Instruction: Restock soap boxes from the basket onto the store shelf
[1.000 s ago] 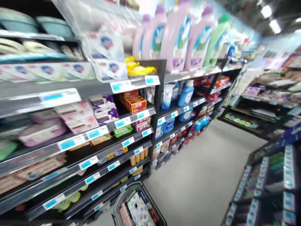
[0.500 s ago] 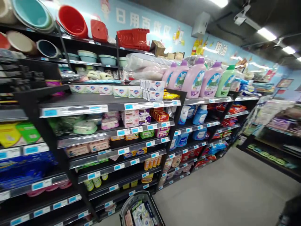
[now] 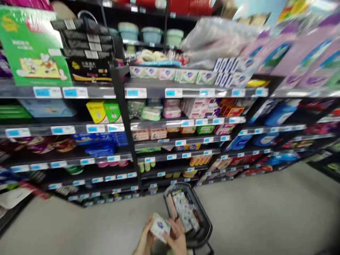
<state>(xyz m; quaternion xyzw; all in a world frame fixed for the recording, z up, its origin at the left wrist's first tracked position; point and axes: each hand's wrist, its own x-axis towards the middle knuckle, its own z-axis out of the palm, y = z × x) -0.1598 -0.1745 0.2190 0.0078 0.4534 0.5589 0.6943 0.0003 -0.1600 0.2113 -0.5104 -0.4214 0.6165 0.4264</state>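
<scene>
A small white soap box (image 3: 159, 226) with a blue and red emblem is held between both my hands, low in the view. My left hand (image 3: 145, 236) grips its left side, and my right hand (image 3: 177, 234) has its fingers closed on the right side. Just beyond and to the right, a dark shopping basket (image 3: 208, 226) holds several similar light boxes (image 3: 183, 209) and a pink pack (image 3: 171, 205). My right wrist partly covers the basket's near left side.
Shelves (image 3: 164, 83) run across the view, with a row of soap boxes (image 3: 186, 76) and a stack of white-blue boxes (image 3: 231, 72) on top. Large lilac detergent bottles (image 3: 313, 53) stand at right. Grey floor (image 3: 106, 226) lies before the shelves. A low display edge (image 3: 16, 202) is at left.
My view has swung left and down. Both hands have come into view with the soap box between them, and the basket now shows more fully.
</scene>
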